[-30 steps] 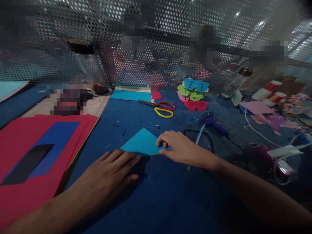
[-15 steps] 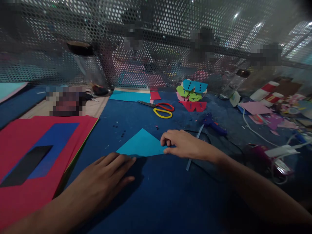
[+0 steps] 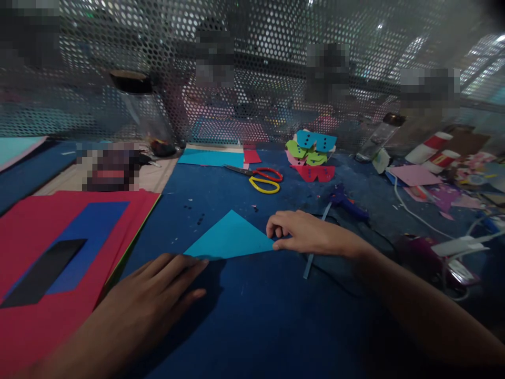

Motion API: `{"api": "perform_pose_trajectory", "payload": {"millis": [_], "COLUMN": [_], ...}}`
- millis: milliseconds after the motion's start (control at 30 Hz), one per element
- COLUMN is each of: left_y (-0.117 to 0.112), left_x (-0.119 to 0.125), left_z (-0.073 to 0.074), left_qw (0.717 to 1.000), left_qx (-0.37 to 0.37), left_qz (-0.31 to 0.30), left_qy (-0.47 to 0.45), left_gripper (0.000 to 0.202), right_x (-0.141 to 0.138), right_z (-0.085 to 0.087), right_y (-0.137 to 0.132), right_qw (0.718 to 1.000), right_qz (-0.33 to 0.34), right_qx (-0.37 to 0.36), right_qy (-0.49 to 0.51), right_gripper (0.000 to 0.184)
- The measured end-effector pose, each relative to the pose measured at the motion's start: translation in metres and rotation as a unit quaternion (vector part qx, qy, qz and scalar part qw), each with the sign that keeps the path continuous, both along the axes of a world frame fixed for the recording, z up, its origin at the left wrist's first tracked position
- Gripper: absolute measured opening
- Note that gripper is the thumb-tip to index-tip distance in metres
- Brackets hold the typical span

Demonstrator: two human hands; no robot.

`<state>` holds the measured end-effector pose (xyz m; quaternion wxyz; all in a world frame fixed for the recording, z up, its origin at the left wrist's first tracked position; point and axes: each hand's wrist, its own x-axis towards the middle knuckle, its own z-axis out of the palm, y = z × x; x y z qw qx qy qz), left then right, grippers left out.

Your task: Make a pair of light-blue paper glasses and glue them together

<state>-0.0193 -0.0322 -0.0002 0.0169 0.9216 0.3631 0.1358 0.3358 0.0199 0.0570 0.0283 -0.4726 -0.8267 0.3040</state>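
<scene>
A light blue paper triangle (image 3: pixel 232 237) lies on the dark blue table, its peak pointing away from me and its long edge towards me. My left hand (image 3: pixel 158 284) lies with outstretched fingers at the triangle's left corner, fingertips over the near edge. At the right corner is my right hand (image 3: pixel 303 231), its fingers curled and its thumb against the paper. Beyond the triangle lie scissors (image 3: pixel 265 181) with one red and one yellow handle, blades pointing left.
Red sheets (image 3: pixel 47 216) bearing blue and black pieces lie left. Near the mesh screen (image 3: pixel 260 73) are cut paper shapes (image 3: pixel 315 141) and two clear jars. A glue gun (image 3: pixel 347 204) with its stick and cord lies right, with paper scraps and white cables (image 3: pixel 410 213) farther over.
My left hand has slid left and slightly towards me along the paper's edge. My right hand has shifted a little right. More of the triangle's long edge shows between them.
</scene>
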Motion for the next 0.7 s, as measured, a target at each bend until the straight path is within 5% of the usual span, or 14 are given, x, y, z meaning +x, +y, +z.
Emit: {"api": "perform_pose_trajectory", "payload": {"millis": [500, 700], "left_y": [-0.008, -0.014], "left_x": [-0.018, -0.026], "left_z": [-0.013, -0.006], "left_qw": [0.999, 0.996], "left_qx": [-0.004, -0.041], "left_qz": [0.030, 0.065], "left_qy": [0.016, 0.036], "left_gripper": [0.047, 0.041], "right_x": [0.006, 0.009], "right_z": [0.000, -0.002], "right_y": [0.005, 0.008], "right_qw": [1.000, 0.999], "right_qz": [0.017, 0.025], "right_qx": [-0.020, -0.024], "right_qy": [0.013, 0.018], "right_gripper": [0.024, 0.024]}}
